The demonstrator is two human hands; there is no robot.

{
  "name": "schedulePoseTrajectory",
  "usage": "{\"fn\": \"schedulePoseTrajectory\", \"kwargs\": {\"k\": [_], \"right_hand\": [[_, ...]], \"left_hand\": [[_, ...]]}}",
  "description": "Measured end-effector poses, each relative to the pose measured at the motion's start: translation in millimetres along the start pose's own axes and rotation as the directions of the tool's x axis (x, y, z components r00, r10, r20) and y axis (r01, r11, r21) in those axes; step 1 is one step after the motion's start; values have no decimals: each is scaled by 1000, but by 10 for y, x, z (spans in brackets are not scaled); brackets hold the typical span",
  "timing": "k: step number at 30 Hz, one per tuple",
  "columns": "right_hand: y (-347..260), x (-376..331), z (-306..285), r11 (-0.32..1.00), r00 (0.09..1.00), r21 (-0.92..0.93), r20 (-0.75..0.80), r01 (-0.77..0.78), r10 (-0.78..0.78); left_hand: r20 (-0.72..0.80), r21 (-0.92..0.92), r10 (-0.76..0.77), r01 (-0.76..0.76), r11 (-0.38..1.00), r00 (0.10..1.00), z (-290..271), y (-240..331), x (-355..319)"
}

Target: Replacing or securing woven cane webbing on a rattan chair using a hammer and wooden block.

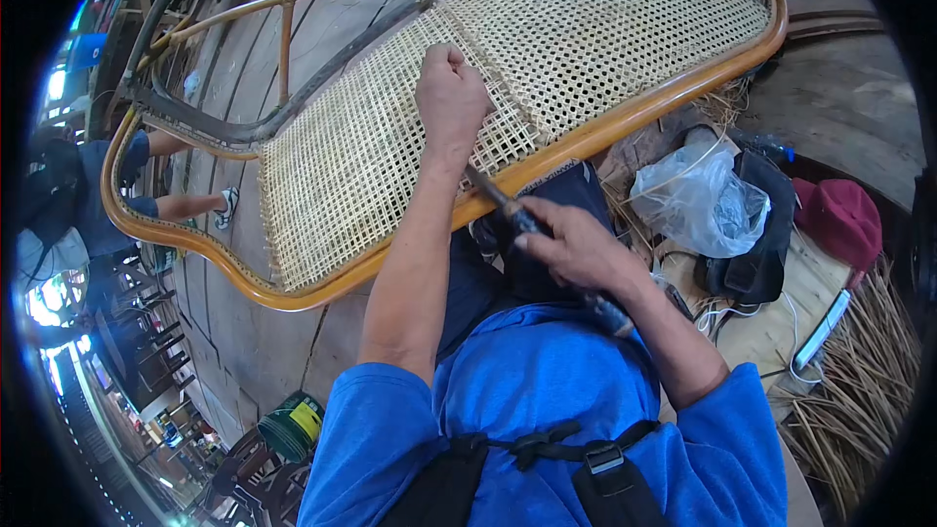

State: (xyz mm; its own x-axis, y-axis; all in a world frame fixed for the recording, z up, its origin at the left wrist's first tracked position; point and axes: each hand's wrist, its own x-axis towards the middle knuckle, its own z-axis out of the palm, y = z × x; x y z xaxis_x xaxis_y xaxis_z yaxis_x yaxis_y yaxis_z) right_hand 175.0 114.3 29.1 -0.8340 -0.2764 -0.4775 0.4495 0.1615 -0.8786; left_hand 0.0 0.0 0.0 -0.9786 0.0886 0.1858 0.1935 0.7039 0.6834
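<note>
A woven cane panel stretches across a curved, varnished wooden frame in front of me. Over its middle, my left hand is closed in a fist; whatever its fingers hold is hidden. Just below the fist, the weave shows wider square gaps near the frame's front rail. My right hand grips a long-handled knife with a dark handle, slightly blurred. Its narrow blade points up and left toward the rail, close by my left wrist.
To the right lie a clear plastic bag, a maroon cap, a white power strip and a heap of cane strips. A green bucket stands lower left. Another person's leg shows beyond the frame's left end.
</note>
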Motion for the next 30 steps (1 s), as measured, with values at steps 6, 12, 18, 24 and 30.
{"fn": "schedulePoseTrajectory", "kwargs": {"k": [6, 12, 18, 24, 30], "right_hand": [[-3, -119, 31, 996, 998, 69, 13, 55, -56], [-29, -136, -32, 1000, 1000, -21, 5, 1, -1], [13, -127, 51, 997, 999, 76, 26, 18, -20], [34, -145, 10, 998, 1000, 55, 18, 16, -17], [43, -138, -31, 996, 1000, 87, 7, -29, 29]], "left_hand": [[-52, -170, 7, -16, 985, 999, -140, 192, -142], [-23, -184, -28, 23, 983, 999, -101, 128, -202], [-139, -162, 74, -96, 982, 988, -39, 37, -308], [-140, -165, 91, -113, 980, 986, -35, 58, -290], [-89, -284, -45, 18, 959, 995, -85, 53, -287]]}}
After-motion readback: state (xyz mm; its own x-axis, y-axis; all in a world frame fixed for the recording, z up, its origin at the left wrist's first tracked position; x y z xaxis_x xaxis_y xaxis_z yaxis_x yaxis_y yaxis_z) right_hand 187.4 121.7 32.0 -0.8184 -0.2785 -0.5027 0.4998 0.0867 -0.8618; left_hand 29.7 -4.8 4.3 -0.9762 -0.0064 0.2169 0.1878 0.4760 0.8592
